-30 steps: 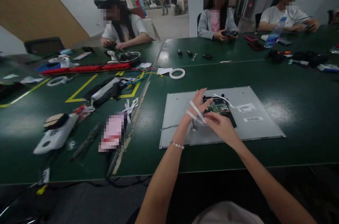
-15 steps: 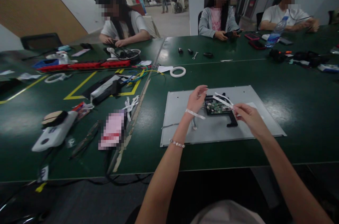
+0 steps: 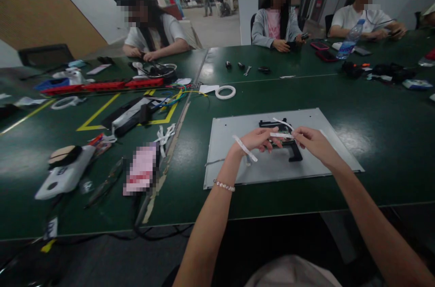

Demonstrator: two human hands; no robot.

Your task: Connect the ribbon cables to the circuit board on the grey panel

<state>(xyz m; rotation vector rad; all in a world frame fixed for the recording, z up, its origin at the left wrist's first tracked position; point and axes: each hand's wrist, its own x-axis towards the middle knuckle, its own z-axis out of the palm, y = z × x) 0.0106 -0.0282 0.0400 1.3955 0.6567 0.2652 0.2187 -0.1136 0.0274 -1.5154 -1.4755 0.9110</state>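
Observation:
Pinched in my right hand (image 3: 311, 142) are white tape strips (image 3: 283, 135), two narrow pieces that stick out to the left. My left hand (image 3: 258, 139) reaches palm down towards them with its fingers stretched out and apart. Its fingertips meet or overlap the end of the lower strip; whether they touch it I cannot tell. Another tape piece (image 3: 245, 148) is stuck across my left wrist. Below both hands, a black frame (image 3: 296, 153) with a circuit board, mostly hidden by my left hand, lies on a light grey panel (image 3: 226, 135).
A white tape roll (image 3: 225, 93) lies beyond the panel. On the left are a pink pixelated object (image 3: 141, 169), a white device (image 3: 64, 174), a black pouch (image 3: 131, 117) and cables. A water bottle (image 3: 351, 40) stands far right. Several people sit opposite.
My left hand has lowered and moved right, from above the board's left side to the strips at my right hand. The right hand keeps its pinch and has shifted slightly left.

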